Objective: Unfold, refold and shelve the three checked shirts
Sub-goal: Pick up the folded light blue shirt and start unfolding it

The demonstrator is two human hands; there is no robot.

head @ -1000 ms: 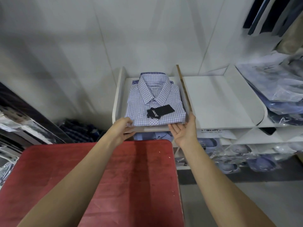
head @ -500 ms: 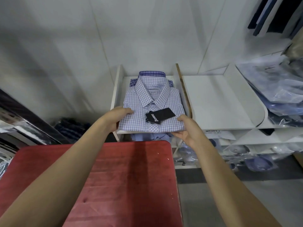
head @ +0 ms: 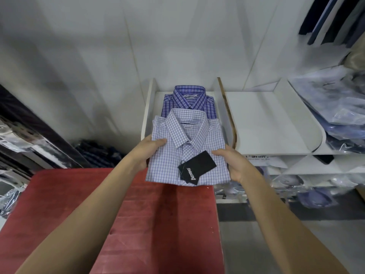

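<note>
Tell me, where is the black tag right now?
The black tag lies on the front of the pale checked shirt, middle of the head view, between the left hand and right hand gripping the shirt's sides, just above the red table.

Pale panelled wall (head: 88,56) behind; white shelf unit (head: 272,123) to the right, red table (head: 158,224) in front, grey floor (head: 246,244) below.

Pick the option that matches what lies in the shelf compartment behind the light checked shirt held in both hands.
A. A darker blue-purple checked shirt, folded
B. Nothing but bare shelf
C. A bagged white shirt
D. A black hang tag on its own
A: a folded darker checked shirt lies in the shelf compartment, its collar showing behind the light checked shirt gripped by the left hand and right hand.
</note>
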